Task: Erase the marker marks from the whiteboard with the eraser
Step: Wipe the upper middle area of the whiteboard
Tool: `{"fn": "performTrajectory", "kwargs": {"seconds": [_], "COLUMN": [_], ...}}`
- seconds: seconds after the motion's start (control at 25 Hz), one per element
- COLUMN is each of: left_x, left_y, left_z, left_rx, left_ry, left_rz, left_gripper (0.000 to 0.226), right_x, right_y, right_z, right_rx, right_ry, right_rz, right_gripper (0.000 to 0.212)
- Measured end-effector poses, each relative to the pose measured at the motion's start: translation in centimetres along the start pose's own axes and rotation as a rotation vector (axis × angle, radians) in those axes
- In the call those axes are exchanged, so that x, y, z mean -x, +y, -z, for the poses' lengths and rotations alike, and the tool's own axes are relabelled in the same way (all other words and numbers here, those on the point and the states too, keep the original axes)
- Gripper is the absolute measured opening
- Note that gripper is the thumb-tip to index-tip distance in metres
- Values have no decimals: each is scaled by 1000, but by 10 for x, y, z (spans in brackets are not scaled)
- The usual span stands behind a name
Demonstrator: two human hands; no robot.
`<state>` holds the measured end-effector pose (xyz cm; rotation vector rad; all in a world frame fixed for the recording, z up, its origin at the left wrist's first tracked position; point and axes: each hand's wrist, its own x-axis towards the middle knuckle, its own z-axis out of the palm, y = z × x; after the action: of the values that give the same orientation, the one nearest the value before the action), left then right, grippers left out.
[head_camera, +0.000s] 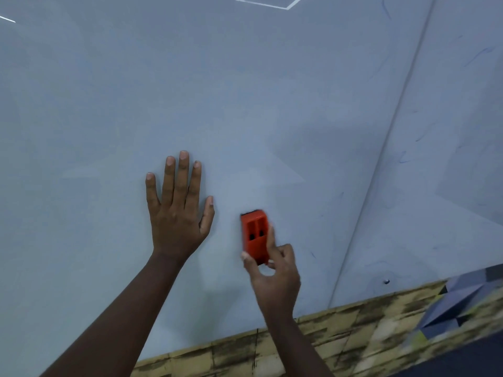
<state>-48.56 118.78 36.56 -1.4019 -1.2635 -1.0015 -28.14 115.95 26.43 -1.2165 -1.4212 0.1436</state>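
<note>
The orange eraser (pixel 255 235) is pressed against the whiteboard (pixel 245 104) a bit below centre, pinched at its lower end by the right hand (pixel 273 273). At 9 o'clock from it, the left hand (pixel 178 213) is laid flat on the board, fingers spread, nothing held. Faint blue marks (pixel 402 159) can be seen out at 2 o'clock, past a seam (pixel 381 159).

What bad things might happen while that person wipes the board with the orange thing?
The right hand pinches only the lower end of the orange eraser, so it might slip out while rubbing. The left hand lies flat on the whiteboard and could smear ink or leave prints. Faint blue marks sit past the seam on the right and may get missed.
</note>
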Motion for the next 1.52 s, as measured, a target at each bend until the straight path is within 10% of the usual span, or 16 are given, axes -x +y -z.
{"fn": "performTrajectory", "kwargs": {"seconds": [0.36,0.8,0.96,1.52], "left_x": [20,43,50,85], "left_y": [10,16,18,23], "left_z": [-5,-11,-12,-19], "left_rx": [-2,13,15,2], "left_ry": [-16,-29,-30,-76], "left_rz": [34,51,52,2], "left_gripper": [73,73,72,82], "right_x": [28,-11,1,51], "right_y": [92,36,30,154], "right_z": [13,17,13,10], "right_rx": [-742,-511,-437,-744], "right_ry": [179,170,119,200], "right_rz": [-1140,-690,-641,-1272], "right_gripper": [85,77,16,55]}}
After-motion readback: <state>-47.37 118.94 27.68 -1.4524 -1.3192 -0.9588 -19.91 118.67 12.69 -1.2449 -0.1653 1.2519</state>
